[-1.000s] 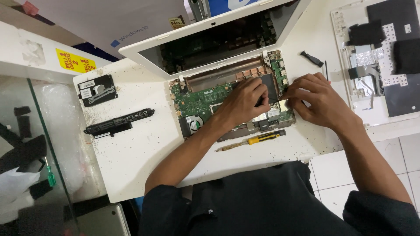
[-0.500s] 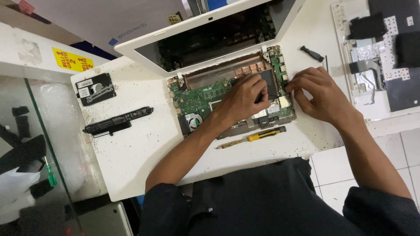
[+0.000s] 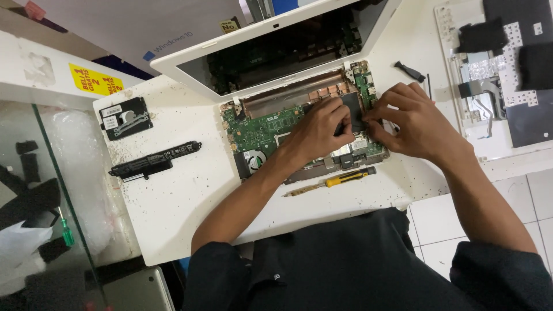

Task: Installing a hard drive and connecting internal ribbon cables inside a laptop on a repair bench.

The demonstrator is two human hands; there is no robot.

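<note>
You had both hands down on the green circuit board point(image 3: 262, 129) of the opened laptop base point(image 3: 322, 167), which sat at the centre of the frame on the white table point(image 3: 173, 201). Your left hand point(image 3: 319, 132) lay curled over the board, its fingers point(image 3: 340, 118) bent and pressed onto a black flat part point(image 3: 352, 106) near the board's right end. Your right hand point(image 3: 415, 124) met it from the right, fingers pinched together at that same black part; what exactly they gripped was hidden. The round fan point(image 3: 253, 160) showed at the board's lower left. Just below the base lay a yellow-handled screwdriver point(image 3: 331, 181), apart from both hands. Above the board the white laptop lid point(image 3: 276, 46) stood tilted open. Left of centre rested a long black battery pack point(image 3: 154, 162) and, above it, a black drive point(image 3: 125, 117). At the upper right lay a small black tool point(image 3: 410, 71) and a white keyboard cover point(image 3: 495, 75) turned underside up
</note>
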